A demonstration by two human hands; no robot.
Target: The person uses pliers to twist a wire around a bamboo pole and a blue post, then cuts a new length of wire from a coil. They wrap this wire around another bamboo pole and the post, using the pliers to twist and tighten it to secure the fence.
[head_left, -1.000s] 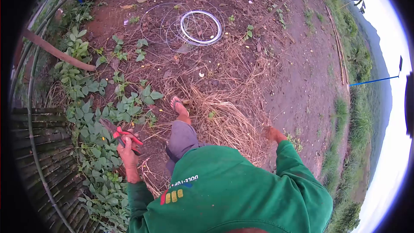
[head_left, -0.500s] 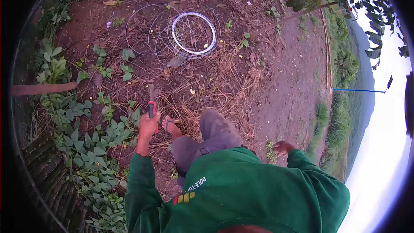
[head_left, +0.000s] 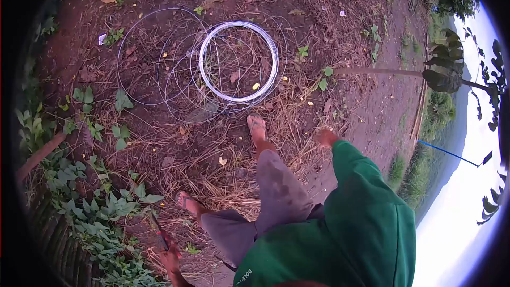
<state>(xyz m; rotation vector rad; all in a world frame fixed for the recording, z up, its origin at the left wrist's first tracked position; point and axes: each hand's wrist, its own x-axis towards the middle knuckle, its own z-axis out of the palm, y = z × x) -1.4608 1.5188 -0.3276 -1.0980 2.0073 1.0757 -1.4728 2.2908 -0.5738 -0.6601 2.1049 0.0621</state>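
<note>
White lettering (head_left: 244, 276) on the green top (head_left: 303, 255) reads "DOL" (what follows is too cramped to make out). It sits close to the top's edge.

Red-handled pliers (head_left: 161, 234) in left hand (head_left: 170, 261)

Soft, cloudy daylight is falling evenly over the ground (head_left: 372, 106) before me. At four o'clock the sky (head_left: 457, 223) is glaring white, losing all detail. At twelve o'clock the wire coil (head_left: 275, 64) is gleaming palely. At seven o'clock my left hand (head_left: 170, 259) is looking dim and blurred. The lens is bending the outer view; blackness is ringing it.
</note>
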